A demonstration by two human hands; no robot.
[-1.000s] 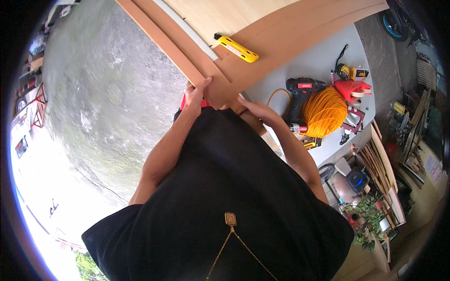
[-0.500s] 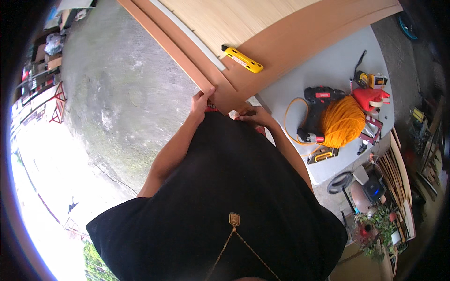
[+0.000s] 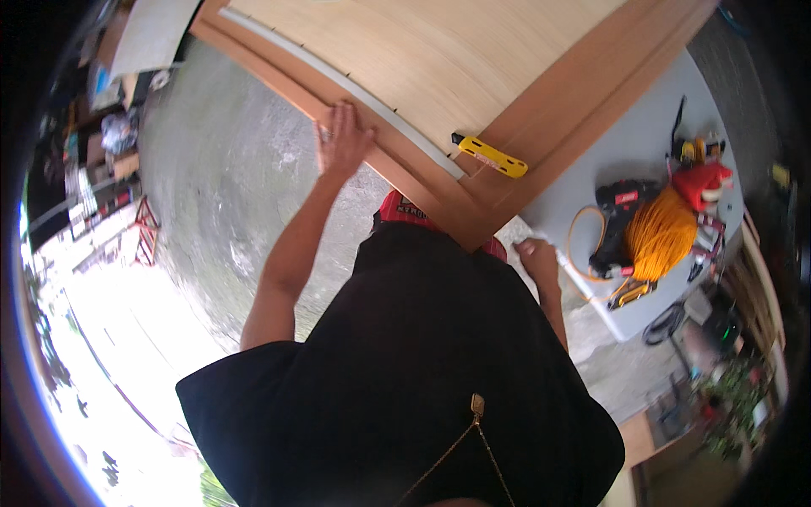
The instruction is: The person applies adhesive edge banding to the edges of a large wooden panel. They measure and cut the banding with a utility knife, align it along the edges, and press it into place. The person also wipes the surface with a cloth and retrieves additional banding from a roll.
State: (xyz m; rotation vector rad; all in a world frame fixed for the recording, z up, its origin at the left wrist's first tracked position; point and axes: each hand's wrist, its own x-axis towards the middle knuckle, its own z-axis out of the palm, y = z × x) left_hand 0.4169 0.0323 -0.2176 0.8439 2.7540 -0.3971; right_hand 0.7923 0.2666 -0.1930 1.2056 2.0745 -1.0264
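A wooden panel (image 3: pixel 473 63) with a pale face and brown border strips lies across the top, one corner pointing at my body. My left hand (image 3: pixel 342 142) rests on its brown left border (image 3: pixel 404 165), fingers stretched out over the edge. Along that border runs a narrow white strip (image 3: pixel 372 95). A yellow utility knife (image 3: pixel 494 158) lies on the panel near the corner. My right hand (image 3: pixel 541 260) is off the panel, beside the table edge, with its fingers curled; what they hold, if anything, cannot be made out.
On the light grey table (image 3: pixel 583 160) to the right are a ball of orange cord (image 3: pixel 663 235), a dark power drill (image 3: pixel 621 203), a tape measure (image 3: pixel 694 152) and a red item (image 3: pixel 701 184). Grey concrete floor (image 3: pixel 228 169) lies left. A plant (image 3: pixel 735 414) stands lower right.
My left hand has moved up along the border and flattened out. My right hand has left the panel corner, where it pinched a small white piece, and moved right and down. The view has shifted.
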